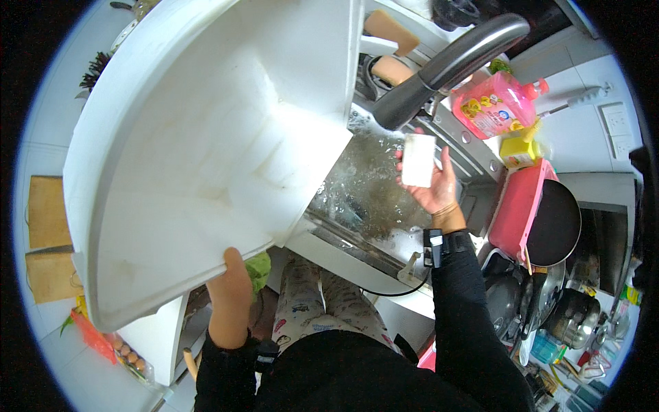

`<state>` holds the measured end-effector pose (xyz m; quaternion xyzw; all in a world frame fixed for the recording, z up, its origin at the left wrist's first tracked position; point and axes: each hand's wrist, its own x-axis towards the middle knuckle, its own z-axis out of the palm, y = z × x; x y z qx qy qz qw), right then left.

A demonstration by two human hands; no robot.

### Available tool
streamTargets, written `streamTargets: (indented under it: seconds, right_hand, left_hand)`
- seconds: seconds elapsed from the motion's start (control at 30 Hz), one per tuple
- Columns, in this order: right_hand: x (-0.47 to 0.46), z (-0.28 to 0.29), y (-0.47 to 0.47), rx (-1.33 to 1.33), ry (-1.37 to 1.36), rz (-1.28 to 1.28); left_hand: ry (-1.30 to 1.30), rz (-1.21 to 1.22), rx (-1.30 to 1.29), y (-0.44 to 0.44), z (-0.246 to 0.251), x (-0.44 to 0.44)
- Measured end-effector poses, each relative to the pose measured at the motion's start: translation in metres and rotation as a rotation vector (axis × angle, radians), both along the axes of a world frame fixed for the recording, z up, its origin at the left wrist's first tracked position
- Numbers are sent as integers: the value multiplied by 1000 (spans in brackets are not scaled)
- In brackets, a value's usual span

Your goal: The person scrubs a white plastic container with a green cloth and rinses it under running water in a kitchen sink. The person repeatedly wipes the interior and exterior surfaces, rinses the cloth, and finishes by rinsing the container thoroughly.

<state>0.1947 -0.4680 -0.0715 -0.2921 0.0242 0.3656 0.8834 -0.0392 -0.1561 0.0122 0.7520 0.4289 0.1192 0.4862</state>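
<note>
A large white bin-like container point(195, 170), with a curved rim and brownish stains inside, is tilted at the left and reaches partly over the sink. My left hand point(232, 298) grips its near edge, the thumb on the inner side and the other fingers hidden beneath. On the upturned palm of my right hand point(438, 189) lies a white rectangular block, apparently a sponge point(418, 160), held by the fingers above the sink point(355, 246). The sink holds cloudy, bubbly water point(368, 180). A dark faucet point(437, 77) reaches over it, its spout close to the sponge.
Behind the sink stand a pink liquid bottle point(497, 105) and a yellow container point(519, 152). A pink plastic basin point(517, 211) and a black pan point(555, 224) are at the right, with pots point(571, 316) nearer. Egg cartons point(128, 355) lie on the floor at left.
</note>
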Motion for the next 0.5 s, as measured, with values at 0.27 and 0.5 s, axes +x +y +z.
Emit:
streamTargets:
  seconds: [0.27,0.5]
  right_hand:
    - [15,6,-11,-364,49,-28]
    - [25,-50,3,-1228,-56,-104]
  left_hand:
    - [-162,-17,25,0,0,2]
    - [-203,123,89,0,-6,8]
